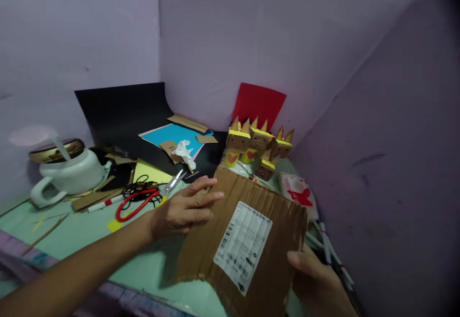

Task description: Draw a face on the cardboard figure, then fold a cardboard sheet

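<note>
A torn piece of brown corrugated cardboard (pixel 201 254) tilts up above the front of the table, with a white printed label (pixel 244 245) stuck on its face. My right hand (pixel 316 278) grips its right edge, thumb on the front and the other fingers hidden behind. At the upper left edge is my left hand (pixel 187 207), open, its fingers stretched out over the cardboard; whether they press on it I cannot tell. Red-handled scissors (pixel 138 204) lie just left of that hand, beside a tangle of black cord (pixel 145 187).
Several small cardboard figures (pixel 239 140) with pointed horns stand behind the cardboard. A white teapot-like pot (pixel 72 173), a marker (pixel 105 203) and scraps lie left. Blue paper (pixel 172 135), crumpled tissue (pixel 185 153), black sheet (pixel 122 111) and red sheet (pixel 258 99) are at the back. Walls enclose the table.
</note>
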### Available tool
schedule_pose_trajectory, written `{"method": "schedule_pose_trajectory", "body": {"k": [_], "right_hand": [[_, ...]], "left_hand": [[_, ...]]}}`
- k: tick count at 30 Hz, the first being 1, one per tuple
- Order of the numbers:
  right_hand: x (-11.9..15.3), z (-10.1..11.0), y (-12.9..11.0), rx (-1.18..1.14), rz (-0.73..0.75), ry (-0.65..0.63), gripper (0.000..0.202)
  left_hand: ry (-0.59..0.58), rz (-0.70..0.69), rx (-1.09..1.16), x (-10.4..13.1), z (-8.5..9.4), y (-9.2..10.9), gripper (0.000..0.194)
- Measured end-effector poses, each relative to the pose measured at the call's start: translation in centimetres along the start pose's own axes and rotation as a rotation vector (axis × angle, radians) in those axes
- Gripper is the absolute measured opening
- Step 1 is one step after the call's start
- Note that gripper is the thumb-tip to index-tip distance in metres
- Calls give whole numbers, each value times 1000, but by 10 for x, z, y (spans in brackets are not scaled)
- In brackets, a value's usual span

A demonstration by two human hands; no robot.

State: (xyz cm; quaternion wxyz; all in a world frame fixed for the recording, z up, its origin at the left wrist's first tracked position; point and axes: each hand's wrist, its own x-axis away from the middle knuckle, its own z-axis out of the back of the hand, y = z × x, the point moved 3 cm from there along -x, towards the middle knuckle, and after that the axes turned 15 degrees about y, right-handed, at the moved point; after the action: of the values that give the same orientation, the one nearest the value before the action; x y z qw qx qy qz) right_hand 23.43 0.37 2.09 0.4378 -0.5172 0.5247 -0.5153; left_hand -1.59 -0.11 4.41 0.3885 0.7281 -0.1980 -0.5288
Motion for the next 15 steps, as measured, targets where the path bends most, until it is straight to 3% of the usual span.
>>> {"method": "schedule_pose_trajectory", "body": {"k": [2,5,7,11,15], "right_hand": [[-1,-4,2,-33,-172,18,65],[-4,-1,7,-7,-210,138,82],[-3,3,14,-25,-228,195,87],[3,9,33,-20,-315,246,92],[5,12,44,33,-352,217,88]], "left_hand": [[-30,-33,-16,0,2,-11,11],[-96,-109,-154,-6,9,-25,23],[-66,-89,-230,-11,15,-34,27],[71,173,-194,-13,25,-46,28],[52,408,-119,-7,26,-50,35]]}}
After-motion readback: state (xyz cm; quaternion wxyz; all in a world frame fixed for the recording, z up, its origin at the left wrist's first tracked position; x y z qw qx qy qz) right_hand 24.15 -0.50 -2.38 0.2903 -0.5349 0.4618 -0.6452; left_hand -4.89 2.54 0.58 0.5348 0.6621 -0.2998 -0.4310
